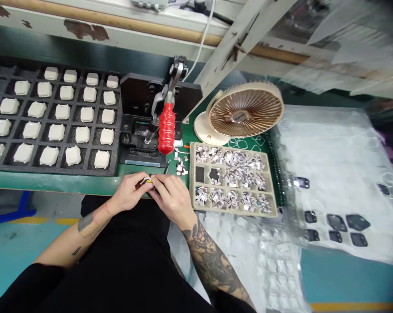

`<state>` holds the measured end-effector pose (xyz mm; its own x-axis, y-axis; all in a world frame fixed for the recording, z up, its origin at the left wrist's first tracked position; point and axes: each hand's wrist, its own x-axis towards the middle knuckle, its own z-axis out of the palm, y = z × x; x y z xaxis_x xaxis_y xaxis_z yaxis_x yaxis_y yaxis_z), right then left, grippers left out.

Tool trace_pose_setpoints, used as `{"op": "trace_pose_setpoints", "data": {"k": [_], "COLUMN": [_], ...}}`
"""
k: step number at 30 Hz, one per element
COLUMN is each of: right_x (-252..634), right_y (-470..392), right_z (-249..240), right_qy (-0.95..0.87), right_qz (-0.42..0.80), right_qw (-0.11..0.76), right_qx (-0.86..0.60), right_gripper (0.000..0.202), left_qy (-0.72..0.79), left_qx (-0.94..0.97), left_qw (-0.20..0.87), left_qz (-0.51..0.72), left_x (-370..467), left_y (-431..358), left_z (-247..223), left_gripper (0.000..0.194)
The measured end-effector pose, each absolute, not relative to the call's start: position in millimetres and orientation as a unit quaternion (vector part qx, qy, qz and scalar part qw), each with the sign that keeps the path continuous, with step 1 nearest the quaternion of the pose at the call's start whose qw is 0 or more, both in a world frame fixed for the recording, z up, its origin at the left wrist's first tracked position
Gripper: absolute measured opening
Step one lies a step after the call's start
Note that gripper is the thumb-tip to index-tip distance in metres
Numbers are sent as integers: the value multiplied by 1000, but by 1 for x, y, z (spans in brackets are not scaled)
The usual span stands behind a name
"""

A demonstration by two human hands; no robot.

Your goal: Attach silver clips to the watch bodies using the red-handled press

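Note:
My left hand [132, 190] and my right hand [172, 196] meet at the bench's front edge. Between their fingertips they pinch a small part [147, 180] with a yellow strip; most of it is hidden by the fingers. Just beyond my right hand lie dark tweezers [167, 167]. A toggle clamp press with a red handle [166, 129] stands behind my hands. To its right, small metallic pieces [181, 167] lie loose on the green bench.
Left is a black foam tray [115, 130] of whitish cases [82, 134]. Right are a compartment box [192, 174] of metallic pieces and a beige fan [245, 114]. Clear plastic trays [333, 165] with black parts [336, 222] lie farther right.

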<state>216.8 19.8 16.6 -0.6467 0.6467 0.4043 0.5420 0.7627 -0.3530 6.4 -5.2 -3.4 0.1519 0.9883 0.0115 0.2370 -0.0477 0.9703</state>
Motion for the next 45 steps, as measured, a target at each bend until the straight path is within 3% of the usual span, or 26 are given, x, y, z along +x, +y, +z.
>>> {"op": "trace_pose_setpoints", "data": {"k": [6,10,14,18,22,26,29,34,40,43,45], "right_x": [213,222,247,310,405,487,523,544,503,447,400], "right_y": [23,-7,-70,-133,-158,-132,-99,-74,-97,-100,-93], "right_z": [12,15,-14,-62,-96,-113,-120,-115,-78,-51,-30], "right_qy": [-910,-850,-781,-655,-508,-465,-475,-476,-413,-392,-417], "right_qz": [94,123,117,119,63,57,82,91,-17,-103,-88], "right_qw": [267,351,436,369,320,261,227,223,318,487,547], "right_qx": [-303,-373,-431,-648,-797,-844,-846,-846,-853,-774,-721], "right_gripper": [43,54,53,26,31,40,45,33,51,38,29], "left_qy": [508,490,496,570,562,538,544,558,547,540,530], "left_qx": [618,547,488,526,538,527,535,538,489,463,453], "left_qw": [452,464,465,402,391,422,408,384,464,515,541], "left_qz": [395,495,547,486,491,505,501,502,496,478,470], "left_x": [2,3,11,23,23,12,8,8,11,15,17], "left_y": [-5,-8,-4,-1,1,3,0,-3,-7,-9,-8], "left_z": [-6,-8,-4,5,6,1,-2,-7,-10,-7,-7], "left_gripper": [33,21,42,54,52,66,65,62,60,62,62]}}
